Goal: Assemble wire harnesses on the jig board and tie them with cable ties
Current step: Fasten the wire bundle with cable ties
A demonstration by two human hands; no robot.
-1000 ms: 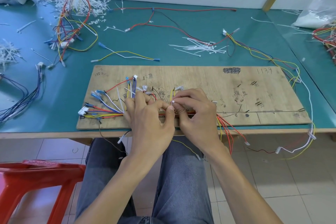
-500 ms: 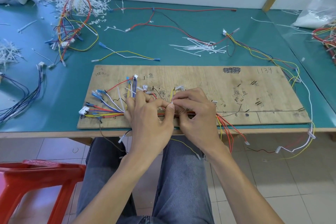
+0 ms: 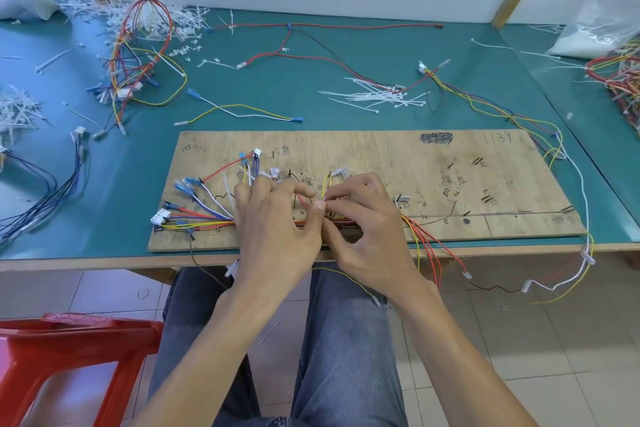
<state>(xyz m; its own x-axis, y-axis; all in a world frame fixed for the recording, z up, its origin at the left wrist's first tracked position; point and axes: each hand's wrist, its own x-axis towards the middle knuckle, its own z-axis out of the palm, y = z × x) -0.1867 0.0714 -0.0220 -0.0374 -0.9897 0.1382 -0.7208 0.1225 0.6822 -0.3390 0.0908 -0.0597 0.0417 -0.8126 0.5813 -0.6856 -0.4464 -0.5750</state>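
Observation:
A wooden jig board point(image 3: 398, 156) lies on the green table near its front edge. A wire harness point(image 3: 204, 215) of red, yellow, blue and purple wires fans out over the board's left part and runs right under my hands. My left hand point(image 3: 273, 229) rests on the bundle, thumb and forefinger pinched at a white cable tie on the wires. My right hand point(image 3: 367, 229) meets it from the right, fingertips pinching the same tie. The tie is mostly hidden by my fingers. Red and yellow wire ends point(image 3: 436, 250) hang off the board's front edge.
Loose white cable ties point(image 3: 377, 95) lie behind the board. A finished harness bundle point(image 3: 138, 55) and tie offcuts point(image 3: 17, 111) sit at the back left, blue wires point(image 3: 45, 198) at the left edge, more wires point(image 3: 620, 80) far right. A red stool point(image 3: 69, 350) stands below left.
Both hands stay together over the bundle. My fingertips have shifted slightly, with the right hand's fingers opening a little around the pinch point.

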